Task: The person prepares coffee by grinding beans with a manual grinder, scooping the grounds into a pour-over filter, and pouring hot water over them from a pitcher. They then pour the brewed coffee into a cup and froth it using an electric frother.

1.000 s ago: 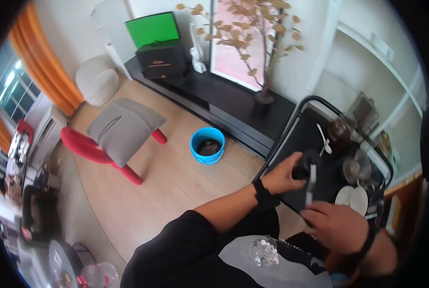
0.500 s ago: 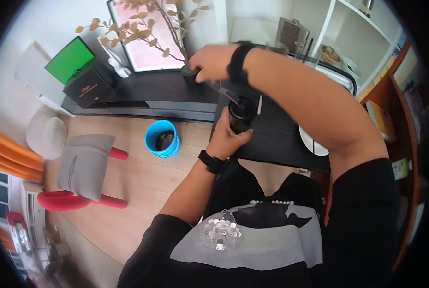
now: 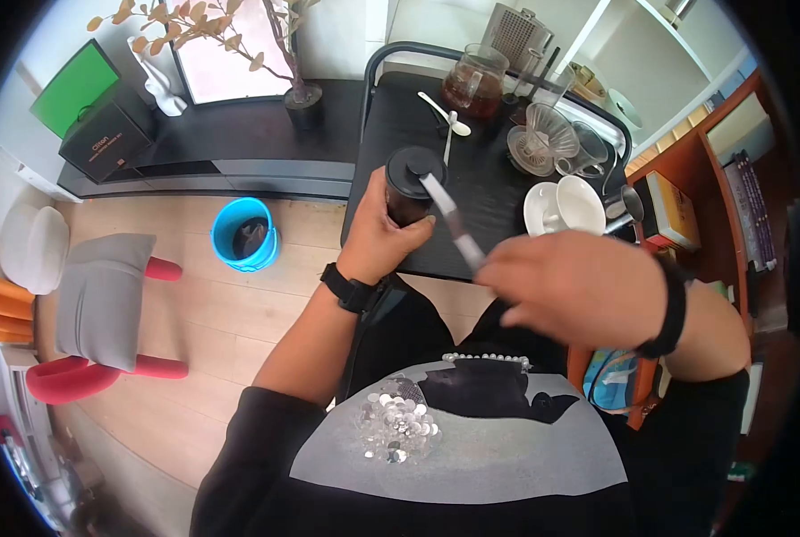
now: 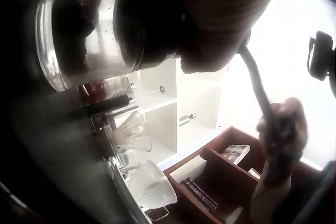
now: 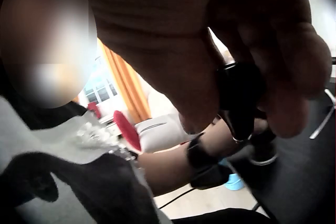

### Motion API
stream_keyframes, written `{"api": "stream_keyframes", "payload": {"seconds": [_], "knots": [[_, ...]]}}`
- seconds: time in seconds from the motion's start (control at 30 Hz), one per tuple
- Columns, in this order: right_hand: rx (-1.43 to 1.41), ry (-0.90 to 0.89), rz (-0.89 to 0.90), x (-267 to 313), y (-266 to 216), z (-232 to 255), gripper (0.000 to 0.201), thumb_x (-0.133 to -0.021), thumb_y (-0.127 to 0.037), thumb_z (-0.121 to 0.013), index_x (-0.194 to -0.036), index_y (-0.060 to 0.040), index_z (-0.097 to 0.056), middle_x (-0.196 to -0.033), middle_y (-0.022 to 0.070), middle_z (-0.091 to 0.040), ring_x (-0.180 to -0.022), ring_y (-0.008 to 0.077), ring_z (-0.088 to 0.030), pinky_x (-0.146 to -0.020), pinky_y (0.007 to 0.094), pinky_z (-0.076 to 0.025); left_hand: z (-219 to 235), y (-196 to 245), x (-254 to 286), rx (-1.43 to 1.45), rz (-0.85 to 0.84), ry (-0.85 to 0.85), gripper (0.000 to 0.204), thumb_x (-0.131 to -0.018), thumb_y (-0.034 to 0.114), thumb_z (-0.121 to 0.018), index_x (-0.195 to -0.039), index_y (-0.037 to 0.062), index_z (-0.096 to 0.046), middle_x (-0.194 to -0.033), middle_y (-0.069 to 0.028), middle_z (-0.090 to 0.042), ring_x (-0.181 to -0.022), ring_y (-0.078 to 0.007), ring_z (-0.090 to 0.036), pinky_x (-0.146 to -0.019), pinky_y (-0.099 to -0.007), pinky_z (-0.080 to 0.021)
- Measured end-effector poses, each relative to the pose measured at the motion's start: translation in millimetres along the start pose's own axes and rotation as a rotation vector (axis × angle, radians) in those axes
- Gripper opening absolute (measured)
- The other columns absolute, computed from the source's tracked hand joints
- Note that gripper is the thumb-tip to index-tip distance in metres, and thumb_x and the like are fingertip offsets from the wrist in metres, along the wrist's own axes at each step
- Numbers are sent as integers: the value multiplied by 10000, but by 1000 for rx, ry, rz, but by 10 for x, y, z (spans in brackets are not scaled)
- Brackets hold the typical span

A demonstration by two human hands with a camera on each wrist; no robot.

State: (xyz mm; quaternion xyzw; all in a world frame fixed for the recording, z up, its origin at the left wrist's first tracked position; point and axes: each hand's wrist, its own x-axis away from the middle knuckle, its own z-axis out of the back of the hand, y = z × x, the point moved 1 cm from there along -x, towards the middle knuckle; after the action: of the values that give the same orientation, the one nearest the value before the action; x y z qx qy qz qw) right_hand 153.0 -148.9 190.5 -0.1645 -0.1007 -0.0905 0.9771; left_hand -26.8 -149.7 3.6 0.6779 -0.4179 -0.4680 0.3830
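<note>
black coffee grinder stands upright at the near edge of the dark table, and the left hand is wrapped round its body, fingers curled at the front, thumb behind. its metal crank arm slants out from the lid toward the person, and the right hand pinches the black knob at the end between thumb and fingers. white cups sit just right of it, glass dripper behind.
</note>
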Motion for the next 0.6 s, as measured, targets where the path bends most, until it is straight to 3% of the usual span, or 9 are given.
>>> {"api": "stream_keyframes", "payload": {"seconds": [0.13,0.17,0.2,0.23,0.3,0.33,0.37,0.43,0.6], "knots": [[137,-41,248,-612,-195,-214,198,-779,-133,-578,-916,-17,-495,-822,134,-521,-698,297,-593,-613,380,-481,-6,103,46,-139,-20,-13,459,-692,-4,-650,-1103,29,-448,-922,-46,-551,-807,-87,-529,-718,-247,-451],[81,132,387,-779,-237,-158,167,-773,-147,-561,-886,-34,-514,-771,133,-525,-667,296,-594,-593,384,-482,45,-12,42,-147,-21,-10,459,-692,-4,-650,-1103,29,-448,-922,-46,-551,-807,-87,-529,-718,-247,-451],[334,97,261,-998,-319,-178,138,-783,-175,-527,-873,-71,-534,-758,113,-539,-668,296,-595,-593,394,-486,140,-203,29,-341,-164,-58,487,-710,-9,-637,-1146,30,-422,-961,-52,-547,-813,-92,-533,-709,-250,-454],[346,191,289,-1230,-310,-131,136,-796,-204,-496,-846,-96,-563,-756,102,-577,-678,298,-598,-590,402,-487,260,-441,12,-537,-304,-108,516,-728,-14,-624,-1188,31,-397,-1000,-59,-544,-819,-97,-537,-699,-253,-458],[286,260,42,-1715,-322,-3,187,-779,-216,-521,-856,-63,-596,-745,127,-619,-794,307,-605,-648,418,-484,419,-689,12,-925,-585,-223,572,-763,-25,-598,-1273,33,-345,-1078,-72,-537,-832,-108,-545,-680,-258,-464],[400,63,207,-1885,-212,206,209,-770,-224,-559,-890,-55,-590,-800,129,-621,-839,324,-594,-699,423,-479,171,-98,13,-574,64,-217,560,-760,-23,-604,-1261,14,-356,-1148,-100,-517,-851,-96,-541,-695,-261,-467],[363,95,197,-1997,-69,280,244,-770,-232,-591,-934,-52,-595,-869,134,-624,-871,332,-585,-745,413,-469,211,-219,-27,-300,224,-221,576,-733,-19,-630,-1237,9,-353,-1108,-83,-521,-896,-97,-525,-755,-264,-454],[396,48,121,-2167,273,425,324,-774,-240,-610,-1028,-41,-585,-931,152,-622,-915,314,-583,-796,388,-453,9,0,5,-163,-53,46,445,-689,19,-656,-1085,7,-454,-909,-43,-550,-837,-84,-526,-741,-224,-434],[416,231,-145,-1686,1258,532,298,-762,-235,-602,-974,-26,-580,-862,144,-619,-823,294,-599,-712,386,-465,25,35,8,-172,-3,30,553,-684,5,-653,-1163,14,-378,-964,-67,-538,-862,-97,-525,-759,-232,-435]]}}
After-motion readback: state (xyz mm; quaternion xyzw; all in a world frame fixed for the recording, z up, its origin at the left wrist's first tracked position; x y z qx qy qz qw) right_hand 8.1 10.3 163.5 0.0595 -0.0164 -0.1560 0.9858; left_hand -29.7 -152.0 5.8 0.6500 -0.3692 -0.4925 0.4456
